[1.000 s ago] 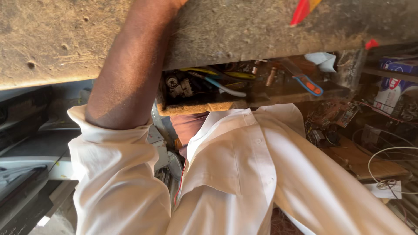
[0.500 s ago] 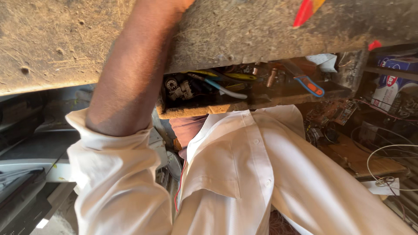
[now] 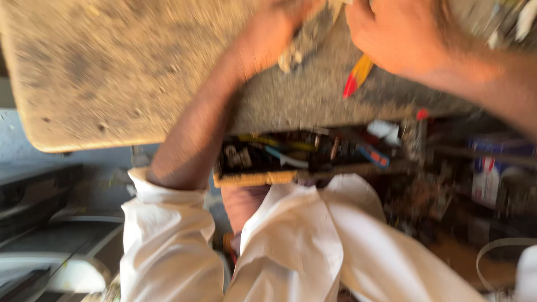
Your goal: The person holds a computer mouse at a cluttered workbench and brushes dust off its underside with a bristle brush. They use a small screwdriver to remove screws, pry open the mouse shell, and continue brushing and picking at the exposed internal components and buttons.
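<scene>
Though the head view is smeared with motion blur, I make out both hands up at twelve o'clock over the worn tabletop. My left hand curls its fingers around a small pale metal part; my right hand lies just beside it, its fingers hidden, so I cannot tell their state. A red-and-yellow tool lies under it. At six o'clock, an open drawer holds clutter.

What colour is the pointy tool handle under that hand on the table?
The slim tool handle is yellow with a red tip, beneath the right hand, in the head view.
</scene>
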Available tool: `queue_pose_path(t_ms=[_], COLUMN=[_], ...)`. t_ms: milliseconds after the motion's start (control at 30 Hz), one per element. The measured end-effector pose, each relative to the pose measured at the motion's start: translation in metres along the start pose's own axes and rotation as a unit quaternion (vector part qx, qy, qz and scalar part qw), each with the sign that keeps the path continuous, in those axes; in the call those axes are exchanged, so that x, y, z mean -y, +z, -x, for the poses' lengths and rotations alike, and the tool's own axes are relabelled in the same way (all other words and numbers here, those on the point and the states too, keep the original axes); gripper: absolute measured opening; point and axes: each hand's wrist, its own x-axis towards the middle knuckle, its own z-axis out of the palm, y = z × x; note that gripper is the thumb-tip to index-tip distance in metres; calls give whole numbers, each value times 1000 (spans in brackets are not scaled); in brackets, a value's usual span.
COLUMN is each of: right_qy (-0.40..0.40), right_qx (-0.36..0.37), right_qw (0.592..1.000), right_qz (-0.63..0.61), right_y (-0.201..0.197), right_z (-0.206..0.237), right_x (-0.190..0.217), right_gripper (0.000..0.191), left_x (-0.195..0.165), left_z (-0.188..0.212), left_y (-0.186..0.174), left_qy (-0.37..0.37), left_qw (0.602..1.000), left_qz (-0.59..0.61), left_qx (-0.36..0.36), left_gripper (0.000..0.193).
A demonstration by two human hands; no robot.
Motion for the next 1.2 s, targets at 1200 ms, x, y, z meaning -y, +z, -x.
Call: queue_pose_path(t_ms=[1200], right_qy=[236], right_qx=[-12], right_qw=[920], right_qz=[-313], right_y=[6], right_z=[-16], right_x=[-9], right_gripper=[10], left_x=[-35], left_z=[-10], left_y=[-18], left_qy=[18], left_qw=[940], left_qz=[339], left_qx=[-26], left_gripper=[49])
